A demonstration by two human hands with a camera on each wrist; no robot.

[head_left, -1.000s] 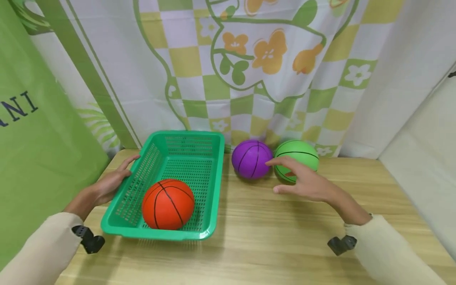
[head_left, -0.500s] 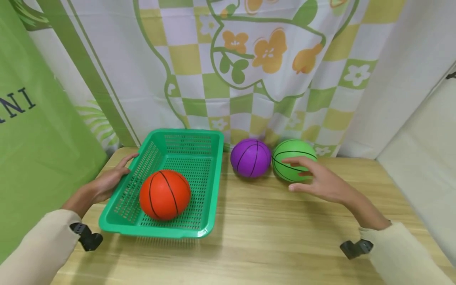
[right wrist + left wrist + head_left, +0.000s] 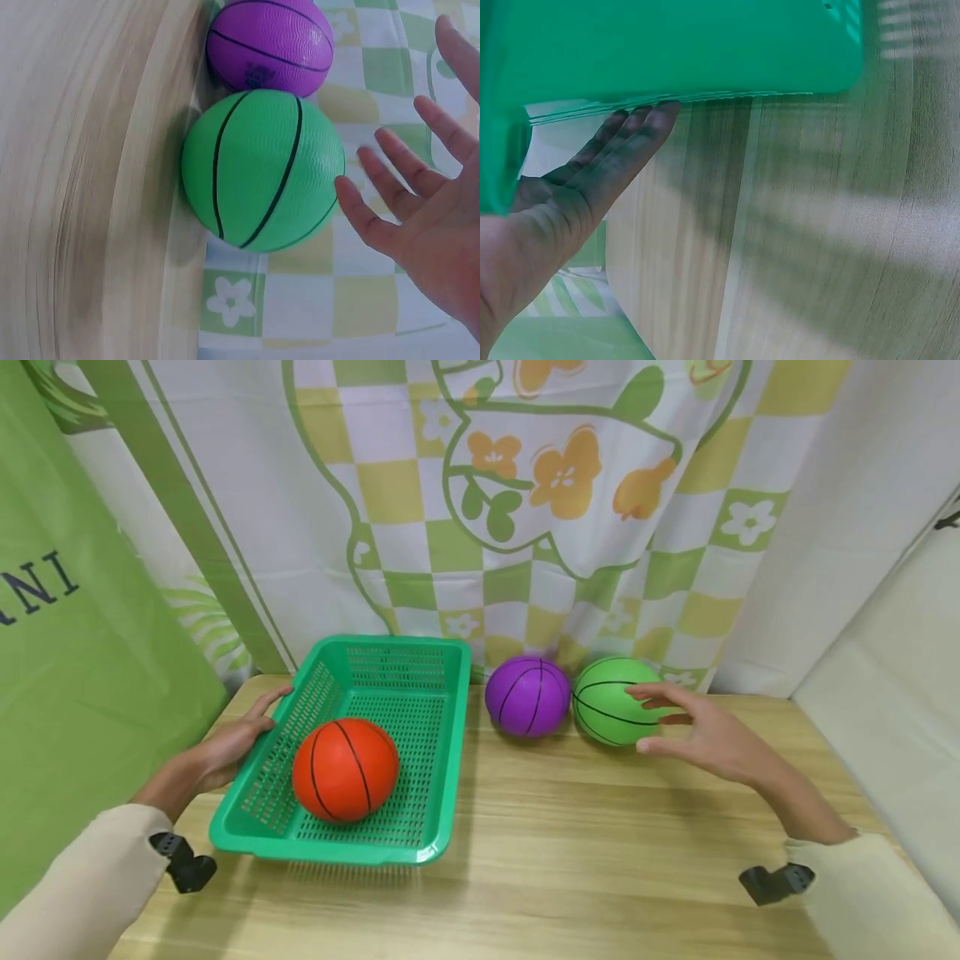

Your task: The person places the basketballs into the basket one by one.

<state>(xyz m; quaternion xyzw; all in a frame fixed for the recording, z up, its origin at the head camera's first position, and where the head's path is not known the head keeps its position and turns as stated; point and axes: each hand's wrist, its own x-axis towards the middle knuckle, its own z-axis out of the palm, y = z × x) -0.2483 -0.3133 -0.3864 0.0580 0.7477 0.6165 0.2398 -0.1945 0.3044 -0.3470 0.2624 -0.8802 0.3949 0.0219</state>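
Note:
My left hand (image 3: 238, 739) rests against the left side of a green plastic basket (image 3: 450, 760). In the left wrist view, its fingers (image 3: 622, 157) lie straight along the outer wall, below the rim. An orange-red basketball (image 3: 346, 770) with black lines sits inside the basket, towards the front. My right hand (image 3: 701, 733) hovers at the right of a light green ball (image 3: 611, 702), fingers spread and holding nothing. In the right wrist view, the fingertips (image 3: 349, 191) overlap the green ball's edge. A purple ball (image 3: 527, 696) sits just left of the green one.
All of it stands on a wood-grain table (image 3: 547, 860). A patterned curtain (image 3: 450, 527) hangs behind the balls and basket. Green cloth (image 3: 90, 710) hangs at the left, and a pale wall (image 3: 892, 668) borders the right side.
My right hand has moved right, from in front of the purple and green balls to the green ball's right side. The red ball has shifted slightly back in the basket; my left hand stays put.

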